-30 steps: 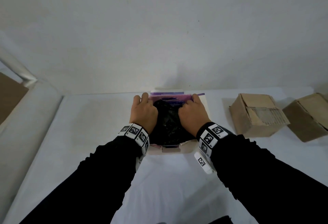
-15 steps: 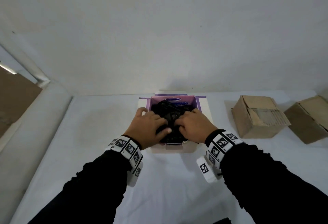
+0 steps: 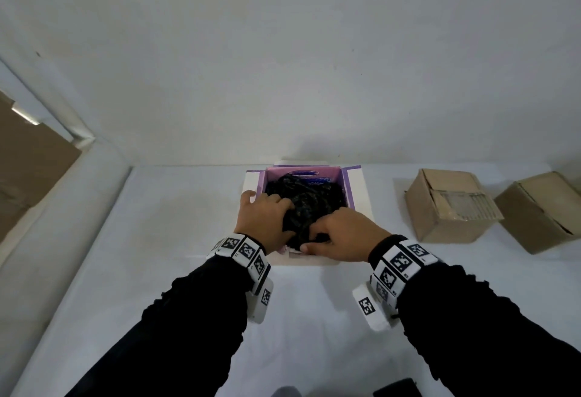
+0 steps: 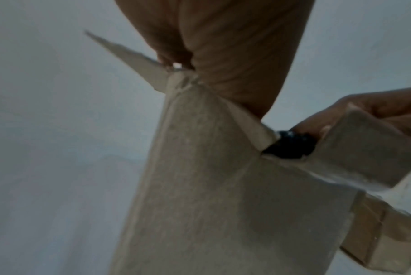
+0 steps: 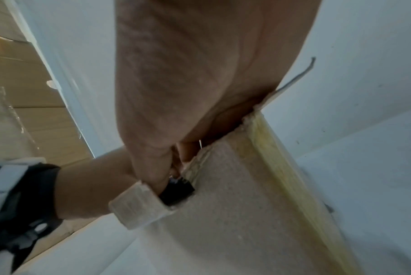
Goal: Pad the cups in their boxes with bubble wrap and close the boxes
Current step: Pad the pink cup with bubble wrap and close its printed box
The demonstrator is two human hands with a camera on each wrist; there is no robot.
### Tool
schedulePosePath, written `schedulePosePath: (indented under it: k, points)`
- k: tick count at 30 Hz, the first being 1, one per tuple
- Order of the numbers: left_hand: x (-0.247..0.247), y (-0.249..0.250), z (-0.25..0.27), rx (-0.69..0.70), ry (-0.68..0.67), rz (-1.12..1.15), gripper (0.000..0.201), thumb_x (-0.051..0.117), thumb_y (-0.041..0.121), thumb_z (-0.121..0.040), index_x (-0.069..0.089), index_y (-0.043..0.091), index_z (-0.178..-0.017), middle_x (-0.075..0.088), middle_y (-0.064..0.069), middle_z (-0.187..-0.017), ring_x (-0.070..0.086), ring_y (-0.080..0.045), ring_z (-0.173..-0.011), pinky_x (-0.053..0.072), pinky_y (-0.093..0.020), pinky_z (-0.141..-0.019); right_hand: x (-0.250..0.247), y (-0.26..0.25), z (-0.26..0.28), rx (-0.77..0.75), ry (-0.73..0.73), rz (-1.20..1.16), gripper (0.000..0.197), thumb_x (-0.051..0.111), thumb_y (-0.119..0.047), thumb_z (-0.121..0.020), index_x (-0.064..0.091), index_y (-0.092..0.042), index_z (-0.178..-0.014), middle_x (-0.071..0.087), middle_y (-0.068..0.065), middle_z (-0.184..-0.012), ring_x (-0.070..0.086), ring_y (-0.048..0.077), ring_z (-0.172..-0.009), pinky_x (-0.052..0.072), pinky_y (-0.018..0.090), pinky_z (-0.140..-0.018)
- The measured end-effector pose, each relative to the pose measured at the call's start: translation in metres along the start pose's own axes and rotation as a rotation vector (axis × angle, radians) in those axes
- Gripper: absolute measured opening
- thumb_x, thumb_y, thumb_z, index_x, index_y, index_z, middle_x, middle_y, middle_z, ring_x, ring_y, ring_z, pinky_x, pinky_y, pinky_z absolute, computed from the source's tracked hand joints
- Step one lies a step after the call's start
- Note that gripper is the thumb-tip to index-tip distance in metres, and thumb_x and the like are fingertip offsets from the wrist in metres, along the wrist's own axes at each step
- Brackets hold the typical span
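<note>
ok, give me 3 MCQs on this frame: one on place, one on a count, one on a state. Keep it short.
1. Where is the black bubble wrap?
A. inside the purple-lined box
B. on the table, left of the box
C. on a brown box

2. How many brown cardboard boxes stand right of the purple-lined box?
A. none
B. two
C. four

3. What state are that box's top flaps in?
A. taped shut
B. open
C. torn off

Key: 1 A, the wrap fills the box under the left hand and right hand. 2 B, two show in the head view. 3 B, side flaps lie spread outward.
</note>
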State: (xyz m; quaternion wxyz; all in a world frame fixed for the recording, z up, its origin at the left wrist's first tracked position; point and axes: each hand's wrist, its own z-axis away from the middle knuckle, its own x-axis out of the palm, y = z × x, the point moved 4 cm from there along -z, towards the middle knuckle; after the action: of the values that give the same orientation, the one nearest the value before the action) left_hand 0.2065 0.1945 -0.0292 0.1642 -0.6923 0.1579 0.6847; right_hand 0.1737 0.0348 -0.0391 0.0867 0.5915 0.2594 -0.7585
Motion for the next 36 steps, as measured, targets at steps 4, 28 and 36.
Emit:
schedulePosePath:
  k: [4,28,36]
  points:
    - [-0.008,0.012,0.022,0.305,0.303,0.214,0.01,0.059,0.016,-0.08,0.056,0.02,-0.088,0.054,0.002,-0.08,0.054,-0.023,-0.07,0.04,-0.034,-0.064,0.001,-0.004,0.006,-0.028,0.085,0.025,0.038,0.042,-0.061,-0.092,0.05,-0.025,-0.087,0.053,-0.007,-0.082,0.049,0.016,-0.071,0.035,0.029,-0.075]
    - [0.009,0.027,0.044,0.16,-0.268,-0.106,0.03,0.047,0.014,-0.076,0.065,0.022,-0.099,0.067,0.002,-0.093,0.06,-0.018,-0.098,0.016,-0.03,-0.117,-0.008,-0.019,0.03,0.049,-0.102,0.225,0.027,0.048,-0.029,-0.083,0.049,-0.02,-0.108,0.048,-0.009,-0.066,0.061,0.02,-0.087,0.003,0.041,-0.12]
    - [-0.023,0.005,0.021,-0.025,-0.096,-0.237,0.028,0.043,0.027,-0.081,0.068,0.026,-0.092,0.066,0.006,-0.094,0.049,-0.019,-0.114,0.004,-0.049,-0.117,-0.035,0.008,0.014,0.131,0.038,0.445,0.022,0.046,-0.022,-0.082,0.056,-0.02,-0.102,0.065,-0.001,-0.086,0.055,0.022,-0.102,0.003,0.051,-0.115]
